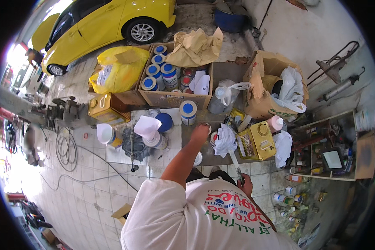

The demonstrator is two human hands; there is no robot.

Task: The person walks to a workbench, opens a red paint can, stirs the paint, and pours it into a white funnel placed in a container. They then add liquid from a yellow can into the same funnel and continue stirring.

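A: Nearest you, what is your right hand (246, 183) on?

B: It looks closed around the near end of a pale stick (234, 161), low by your body. The stick slants away from you and a little left, toward the white paper (226, 139); whether the two touch is hard to tell. You probably hold the end so that the length reaches over the worktop (215, 160) and your fingers sit clear of anything wet.

A: And your left hand (201, 131)?

B: Well apart from the right and farther out, arm stretched, down among the cans. Your fingertips are at something small and round, mostly hidden by them; I cannot tell whether you grip it or only touch it. The small can (213, 138) is just right of those fingers, between them and the white paper, likely set there to be within easy reach.

A: What stands around that?

B: Right of the white paper you have the gold tin (258, 139), upright, its cap on top, presumably so it won't leak. Just beyond your left hand and slightly left is the blue-lidded can (188, 113), also upright.

A: Farther off?

B: The carton (175, 100) packs more cans side by side, which should stop them tipping. Farthest from you is the yellow car (100, 23), well apart from the worktop.
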